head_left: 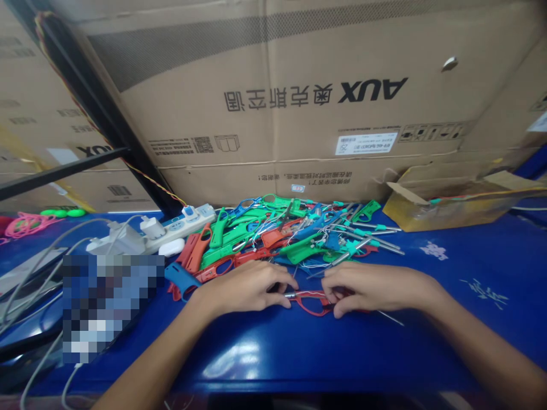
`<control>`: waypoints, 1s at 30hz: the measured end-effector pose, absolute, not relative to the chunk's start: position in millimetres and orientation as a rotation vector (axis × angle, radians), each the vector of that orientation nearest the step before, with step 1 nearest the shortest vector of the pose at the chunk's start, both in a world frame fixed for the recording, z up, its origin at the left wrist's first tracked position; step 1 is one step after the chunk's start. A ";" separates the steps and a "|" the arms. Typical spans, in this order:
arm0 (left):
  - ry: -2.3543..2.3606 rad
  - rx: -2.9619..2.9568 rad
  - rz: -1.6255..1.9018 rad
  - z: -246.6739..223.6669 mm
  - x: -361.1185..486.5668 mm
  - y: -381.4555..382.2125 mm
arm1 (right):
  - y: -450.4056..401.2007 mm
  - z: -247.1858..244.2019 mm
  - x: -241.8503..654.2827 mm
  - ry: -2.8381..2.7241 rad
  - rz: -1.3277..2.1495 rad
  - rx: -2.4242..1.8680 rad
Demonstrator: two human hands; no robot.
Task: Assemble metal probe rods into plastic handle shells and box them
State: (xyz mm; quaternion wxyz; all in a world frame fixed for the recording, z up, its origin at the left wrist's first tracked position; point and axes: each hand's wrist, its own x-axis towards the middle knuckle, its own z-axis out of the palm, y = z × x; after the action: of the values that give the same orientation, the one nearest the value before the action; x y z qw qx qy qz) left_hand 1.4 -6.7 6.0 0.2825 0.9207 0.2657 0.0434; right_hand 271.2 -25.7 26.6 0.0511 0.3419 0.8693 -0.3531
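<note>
A red plastic handle (314, 306) with an open finger loop lies low over the blue table, between my two hands. My right hand (354, 287) is closed around its right part, and the fingers cover much of it. At the left end of the handle, a short metal tube (290, 295) sits between the thumb and forefinger of my left hand (252, 287). White wire runs along the handle's top. A thin metal rod (391, 318) sticks out to the right from under my right hand. Just behind my hands lies a pile of green handles (235, 239), red and blue plastic parts, wires and metal tubes.
A large cardboard box (205, 62) stands along the back. At right is a small open carton (453, 208). To the left are a white power strip (179, 228) with plugs, cables, a blurred-out item (113, 307) and pink cord (32, 225). The blue table's (256, 359) front edge is near me.
</note>
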 end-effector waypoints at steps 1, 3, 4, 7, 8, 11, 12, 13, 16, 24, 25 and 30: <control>0.691 2.465 0.121 5.4 1.5 -6.2 | -25.6 26.6 271.1 2.648 -1.078 1.037; 0.648 2.459 0.128 4.6 1.9 -5.5 | -25.3 26.4 271.3 2.647 -1.083 1.037; 0.633 2.456 0.128 4.4 2.2 -5.3 | -25.1 26.2 271.5 2.643 -1.083 1.039; 0.668 2.449 0.125 4.5 3.0 -5.2 | -24.1 25.5 272.0 2.629 -1.091 1.036; 0.703 2.447 0.125 4.7 3.2 -5.3 | -23.9 25.4 272.1 2.627 -1.092 1.034; 0.759 2.455 0.131 5.5 3.6 -6.3 | -23.7 25.9 272.2 2.617 -1.085 1.034; 0.753 2.462 0.133 5.7 3.8 -6.7 | -23.9 26.2 272.1 2.611 -1.081 1.036; 0.743 2.470 0.139 5.9 4.0 -7.1 | -24.1 26.4 272.1 2.609 -1.075 1.038; 0.737 2.491 0.163 6.2 4.5 -8.2 | -24.3 26.4 272.2 2.617 -1.067 1.037; 0.829 2.533 0.159 2.9 3.0 -10.0 | -24.3 26.1 272.7 2.619 -1.080 1.048; 0.845 2.538 0.160 2.3 2.8 -10.2 | -24.4 26.5 272.8 2.617 -1.078 1.056; 0.818 2.561 0.163 0.9 4.6 -11.3 | -24.8 27.1 273.8 2.606 -1.059 1.078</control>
State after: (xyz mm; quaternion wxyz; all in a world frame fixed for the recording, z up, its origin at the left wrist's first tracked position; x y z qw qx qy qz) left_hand 4.6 -11.3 0.9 0.2225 0.9270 0.2960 0.0592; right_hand 273.8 -24.8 27.1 0.0646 0.3570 0.8633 -0.3508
